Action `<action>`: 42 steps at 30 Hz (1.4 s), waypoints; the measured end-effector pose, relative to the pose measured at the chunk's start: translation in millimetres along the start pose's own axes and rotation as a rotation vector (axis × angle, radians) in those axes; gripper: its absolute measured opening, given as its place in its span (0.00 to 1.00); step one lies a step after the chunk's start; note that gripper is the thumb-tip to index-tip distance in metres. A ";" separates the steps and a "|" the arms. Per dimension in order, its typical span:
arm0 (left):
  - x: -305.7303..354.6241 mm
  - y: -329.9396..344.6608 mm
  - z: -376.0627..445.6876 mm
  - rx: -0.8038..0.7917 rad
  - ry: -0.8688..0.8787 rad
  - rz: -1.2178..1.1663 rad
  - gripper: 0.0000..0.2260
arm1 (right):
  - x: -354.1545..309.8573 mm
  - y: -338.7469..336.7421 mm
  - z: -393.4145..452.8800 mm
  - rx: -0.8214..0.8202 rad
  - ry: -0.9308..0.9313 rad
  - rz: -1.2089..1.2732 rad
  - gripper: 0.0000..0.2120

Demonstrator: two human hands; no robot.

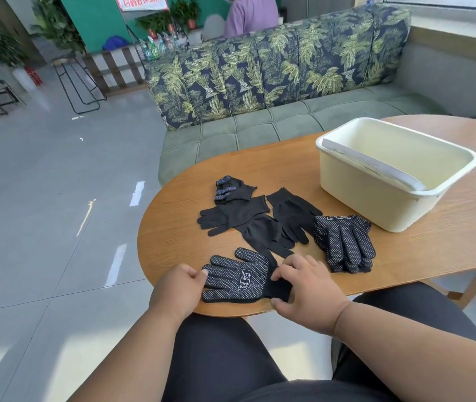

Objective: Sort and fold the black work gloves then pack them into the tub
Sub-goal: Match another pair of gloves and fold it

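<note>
Head view: dotted glove lies flat at lower centre on the table, near its front edge; a careless fold could push it off. Left hand pinches its fingertips with curled fingers; right hand grips its cuff. Tub stands upper right, apparently empty.

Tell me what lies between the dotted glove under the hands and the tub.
In the head view: a stack of dotted gloves, between the near glove and the tub.

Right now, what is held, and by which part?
The dotted glove: left hand at its fingertips, right hand pinching its cuff.
</note>
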State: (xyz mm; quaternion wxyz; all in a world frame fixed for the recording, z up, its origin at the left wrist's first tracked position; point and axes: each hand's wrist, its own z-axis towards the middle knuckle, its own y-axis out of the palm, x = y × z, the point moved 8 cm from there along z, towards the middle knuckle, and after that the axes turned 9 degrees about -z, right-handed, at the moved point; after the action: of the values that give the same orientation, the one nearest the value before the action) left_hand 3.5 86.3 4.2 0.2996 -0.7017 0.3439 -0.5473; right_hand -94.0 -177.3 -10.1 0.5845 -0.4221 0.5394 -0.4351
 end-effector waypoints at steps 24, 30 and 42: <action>23.7 72.4 -17.9 -0.124 0.419 0.485 0.42 | 5.1 6.0 9.8 -0.051 0.143 -0.129 0.32; 25.0 73.0 -18.7 -0.125 0.407 0.497 0.47 | 3.3 9.2 8.6 -0.054 0.132 -0.151 0.29; 26.2 73.2 -19.0 -0.109 0.404 0.511 0.45 | -3.6 -7.0 21.3 -0.113 0.144 -0.189 0.32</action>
State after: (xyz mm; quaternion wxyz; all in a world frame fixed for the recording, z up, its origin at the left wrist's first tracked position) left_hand -22.0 21.5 -35.2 0.3148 -0.4850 0.5900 -0.5635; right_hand -73.3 -175.3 -1.1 0.4760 -0.4709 0.5615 -0.4862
